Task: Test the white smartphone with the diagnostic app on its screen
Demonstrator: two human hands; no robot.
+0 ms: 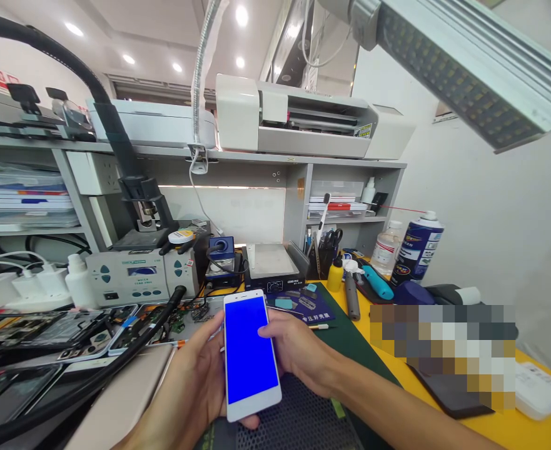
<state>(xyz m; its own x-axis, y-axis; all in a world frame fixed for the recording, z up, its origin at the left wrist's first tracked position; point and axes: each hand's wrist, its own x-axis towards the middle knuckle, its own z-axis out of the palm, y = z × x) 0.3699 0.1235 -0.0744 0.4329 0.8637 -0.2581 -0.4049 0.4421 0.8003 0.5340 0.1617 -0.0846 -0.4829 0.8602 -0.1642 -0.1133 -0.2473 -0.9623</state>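
A white smartphone [249, 353] with a solid blue lit screen is held upright over the bench, low in the middle of the view. My left hand [197, 381] cups its left edge and bottom, fingers wrapped behind it. My right hand [294, 347] grips its right edge, thumb resting on the upper right corner of the screen. Both hands are closed on the phone.
A black perforated mat [298, 419] lies under the phone. Opened phones and parts [92, 334] lie at left by a soldering station [137, 275]. A hot plate [272, 265], tool cup [324, 253], yellow bottle [335, 275], blue spray can [418, 247] and green mat [350, 337] lie beyond.
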